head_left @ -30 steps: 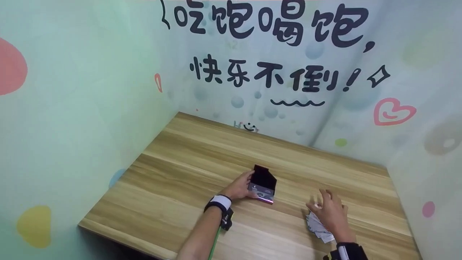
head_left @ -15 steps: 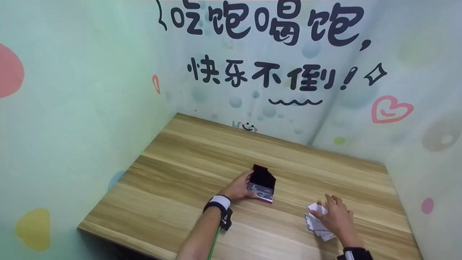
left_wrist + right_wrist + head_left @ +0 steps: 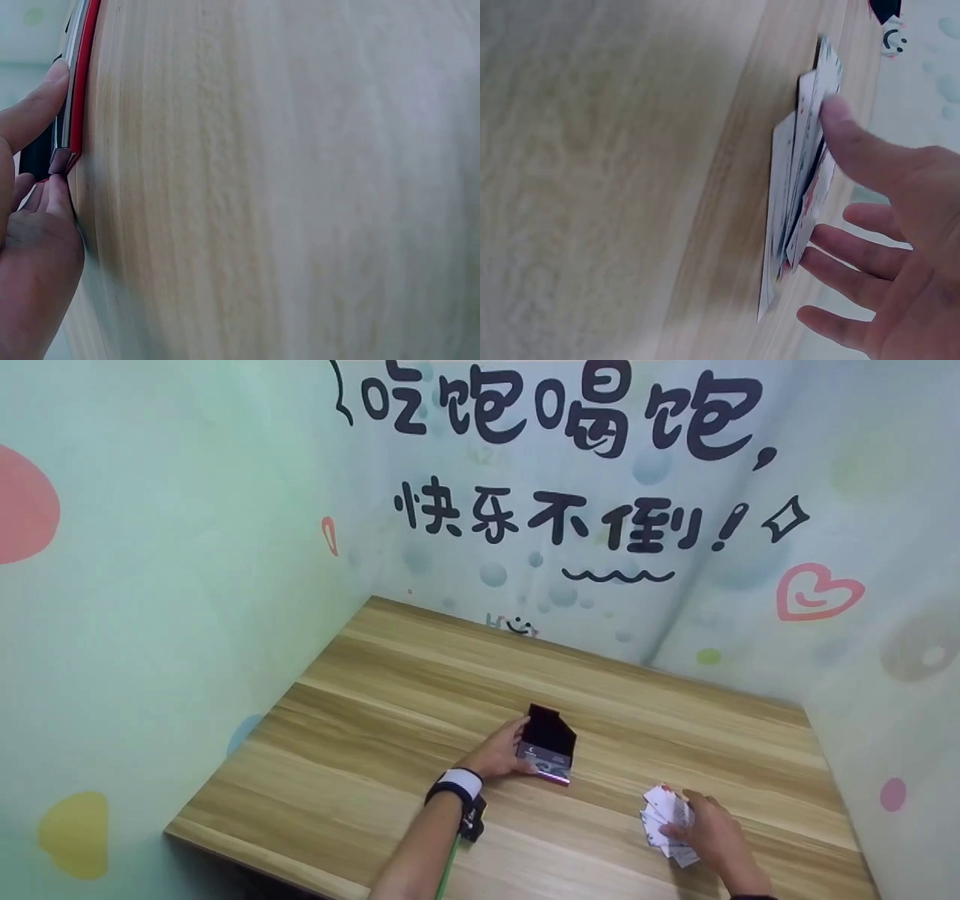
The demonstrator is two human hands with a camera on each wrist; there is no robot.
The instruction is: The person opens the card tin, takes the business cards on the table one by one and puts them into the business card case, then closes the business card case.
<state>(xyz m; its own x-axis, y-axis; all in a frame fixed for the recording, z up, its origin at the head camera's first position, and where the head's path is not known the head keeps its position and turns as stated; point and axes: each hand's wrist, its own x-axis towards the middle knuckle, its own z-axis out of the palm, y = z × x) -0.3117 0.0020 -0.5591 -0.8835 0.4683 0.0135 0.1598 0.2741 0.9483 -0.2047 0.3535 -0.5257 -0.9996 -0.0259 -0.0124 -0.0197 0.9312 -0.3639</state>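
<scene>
My left hand (image 3: 499, 751) holds a small flat box (image 3: 547, 733) near the middle of the table, thumb on its grey front and fingers at its left side. The box has a raised black flap and a red edge, seen side-on as a red and grey box (image 3: 73, 97) in the left wrist view. To the right lies a fanned, uneven pile of white cards (image 3: 660, 814). My right hand (image 3: 712, 829) is around their right side. In the right wrist view the thumb presses the cards (image 3: 799, 161) while the fingertips (image 3: 817, 234) meet their other edge.
The wood-grain table (image 3: 390, 690) meets printed walls at the left, back and right. Its front edge (image 3: 240, 864) runs along the lower left. A green cord (image 3: 448, 870) hangs beside the left forearm from a black wrist device (image 3: 472, 819).
My right hand has come down from above the cards to grip their right side, its thumb now on them. The left hand and the box stay in place.
</scene>
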